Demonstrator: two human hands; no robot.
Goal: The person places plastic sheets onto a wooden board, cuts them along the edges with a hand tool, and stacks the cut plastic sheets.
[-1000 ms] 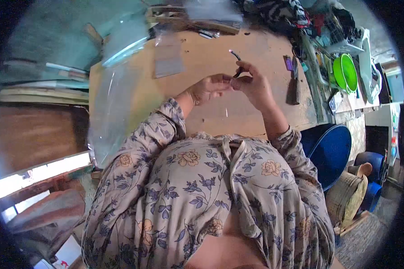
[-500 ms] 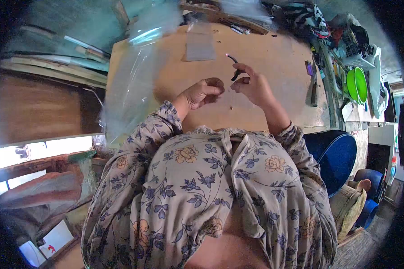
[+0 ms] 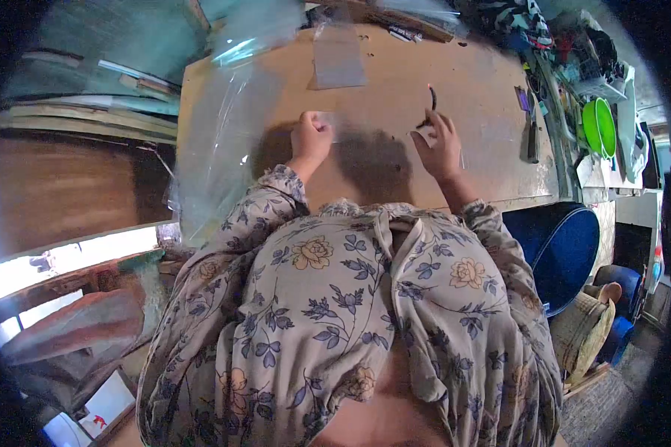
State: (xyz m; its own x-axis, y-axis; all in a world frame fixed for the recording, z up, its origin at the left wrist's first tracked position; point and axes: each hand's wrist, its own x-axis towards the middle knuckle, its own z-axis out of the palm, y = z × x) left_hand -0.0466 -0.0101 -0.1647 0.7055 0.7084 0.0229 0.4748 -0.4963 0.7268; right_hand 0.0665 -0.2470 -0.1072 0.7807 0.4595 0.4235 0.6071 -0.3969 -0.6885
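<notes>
My right hand (image 3: 441, 149) is closed on a thin black curved stick (image 3: 434, 98) whose upper tip glows pinkish; what exactly it is I cannot make out. A thin bright edge of something clear shows beside that hand. My left hand (image 3: 311, 141) is closed, thumb against fingers, at the corner of a faint clear plastic sheet (image 3: 329, 119). Both hands are held over a tan wooden board (image 3: 380, 171), well apart from each other. How far the clear sheet reaches between them is hard to see.
Clear plastic film (image 3: 224, 149) covers the board's left side. A greyish plastic piece (image 3: 338, 63) lies at the back. Scissors (image 3: 533, 138) with a dark blade lie at the right edge, near a green basin (image 3: 598, 128). A blue barrel (image 3: 559, 257) stands below right.
My hands have moved apart: the left one outward to the left and closed, the right one to the right with the black stick. The view has shifted slightly.
</notes>
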